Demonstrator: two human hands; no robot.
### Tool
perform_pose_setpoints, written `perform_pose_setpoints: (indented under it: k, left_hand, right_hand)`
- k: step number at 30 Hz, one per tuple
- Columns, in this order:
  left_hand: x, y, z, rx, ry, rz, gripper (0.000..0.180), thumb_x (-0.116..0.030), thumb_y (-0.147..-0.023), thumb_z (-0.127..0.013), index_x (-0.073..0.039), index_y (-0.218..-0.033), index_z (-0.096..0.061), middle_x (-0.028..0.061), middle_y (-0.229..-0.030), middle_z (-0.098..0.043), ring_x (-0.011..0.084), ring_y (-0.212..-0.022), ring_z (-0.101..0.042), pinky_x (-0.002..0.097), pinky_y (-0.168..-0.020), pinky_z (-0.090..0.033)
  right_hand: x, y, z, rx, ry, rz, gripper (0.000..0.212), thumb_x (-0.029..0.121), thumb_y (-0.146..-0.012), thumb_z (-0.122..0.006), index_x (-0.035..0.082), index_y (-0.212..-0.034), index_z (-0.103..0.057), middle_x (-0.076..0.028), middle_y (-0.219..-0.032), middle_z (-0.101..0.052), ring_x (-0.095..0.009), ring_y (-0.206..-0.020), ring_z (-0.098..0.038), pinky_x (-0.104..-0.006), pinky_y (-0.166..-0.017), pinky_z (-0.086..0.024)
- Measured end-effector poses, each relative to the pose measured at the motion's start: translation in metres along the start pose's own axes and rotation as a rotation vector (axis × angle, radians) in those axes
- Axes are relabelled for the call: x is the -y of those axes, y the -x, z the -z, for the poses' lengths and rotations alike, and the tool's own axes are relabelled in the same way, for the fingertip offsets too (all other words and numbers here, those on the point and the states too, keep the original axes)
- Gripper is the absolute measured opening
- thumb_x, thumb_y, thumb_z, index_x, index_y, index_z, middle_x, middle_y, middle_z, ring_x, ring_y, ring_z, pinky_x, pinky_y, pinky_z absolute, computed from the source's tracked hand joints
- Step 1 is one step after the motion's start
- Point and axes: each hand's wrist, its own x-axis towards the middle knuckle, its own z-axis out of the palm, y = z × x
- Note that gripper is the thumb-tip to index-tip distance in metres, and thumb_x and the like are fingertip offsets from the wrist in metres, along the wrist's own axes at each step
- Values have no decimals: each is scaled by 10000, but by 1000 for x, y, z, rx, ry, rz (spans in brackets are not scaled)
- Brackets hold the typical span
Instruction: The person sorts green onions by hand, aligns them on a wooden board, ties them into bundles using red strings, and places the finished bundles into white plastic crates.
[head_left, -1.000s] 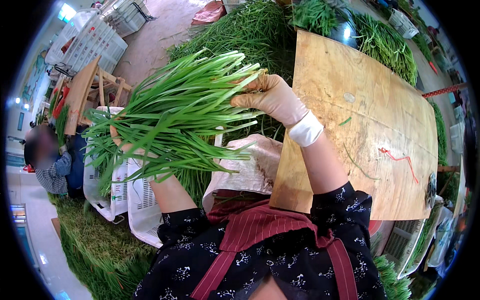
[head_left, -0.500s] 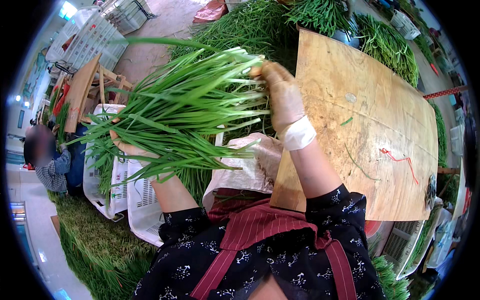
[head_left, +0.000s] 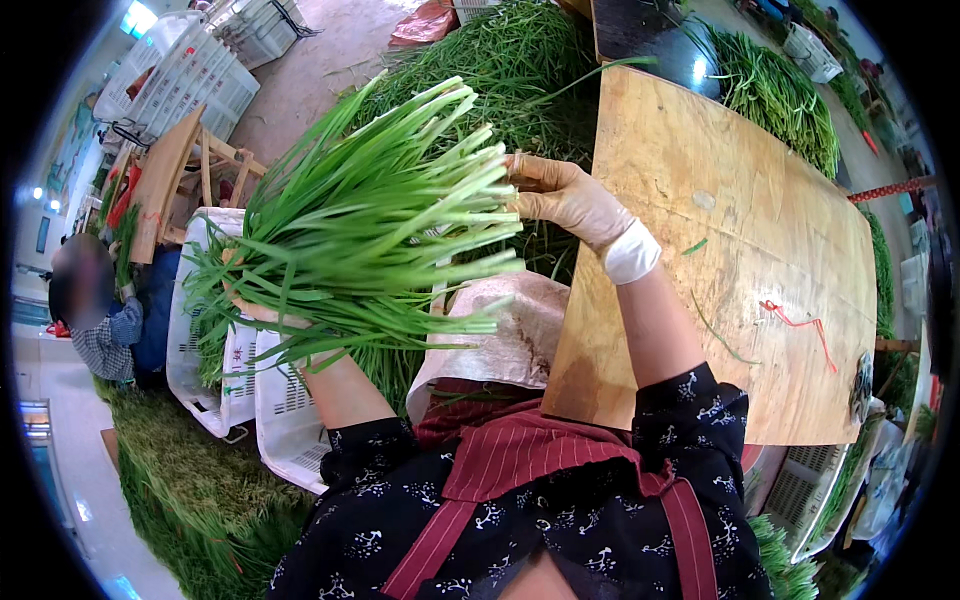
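A large loose bunch of garlic chives (head_left: pixel 370 220) lies across my left hand (head_left: pixel 265 310), its pale cut ends pointing right and its green leaf tips left. My left hand cradles the bunch from below, with most of its fingers covered by leaves. At the pale ends is my right hand (head_left: pixel 570 195), in a thin tan glove with a white band at the wrist. Its thumb and fingers close on a few stalk ends, and the fingertips are partly hidden. Under the bunch, a pale cloth (head_left: pixel 500 320) covers my lap.
To the right stands a wooden board (head_left: pixel 740 260) with a red string (head_left: pixel 800 325) and stray leaves. Ahead is a heap of chives (head_left: pixel 500 60). White crates (head_left: pixel 285 405) stand at the left, near a seated person (head_left: pixel 105 320). More chives (head_left: pixel 770 100) lie beyond the board.
My right hand has shifted down and right, its fingers now spread along the stalk ends. The bunch's upper stalks tilt upward more. A lone leaf now shows near the board's far corner.
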Motion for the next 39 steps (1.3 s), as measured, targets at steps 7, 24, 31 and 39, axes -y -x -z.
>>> perform_pose_setpoints:
  k: [7,24,31,39]
  left_hand:
    - [-18,-20,8,94,114,94,297,-327,-857,-480,-119,-1040,-587,30,-976,-597,157,-932,-555,368,-826,-475]
    - [-28,-42,-3,246,294,211,267,-309,-853,-490,-120,-1017,-583,26,-961,-590,156,-921,-551,366,-827,-469]
    - [-23,-41,3,203,254,204,255,-302,-851,-494,-121,-1008,-581,24,-955,-587,155,-917,-549,365,-827,-466]
    - [-28,-34,10,159,221,175,241,-293,-849,-498,-121,-997,-579,22,-948,-584,155,-912,-547,364,-828,-464]
  right_hand:
    - [27,35,-52,279,-208,-8,398,225,-857,-531,2,-1186,-508,-140,-1078,-596,-201,-1011,-551,-288,-887,-429]
    - [43,11,-44,-109,72,-35,305,238,-834,-586,9,-1033,-619,-90,-995,-640,-148,-923,-581,-264,-838,-440]
    - [45,38,-54,192,-204,259,170,164,-788,-627,30,-885,-665,-126,-899,-652,-226,-868,-617,-310,-829,-464]
    - [40,74,30,-413,212,458,315,247,-822,-585,1,-1013,-540,-120,-877,-609,-126,-667,-580,-347,-844,-451]
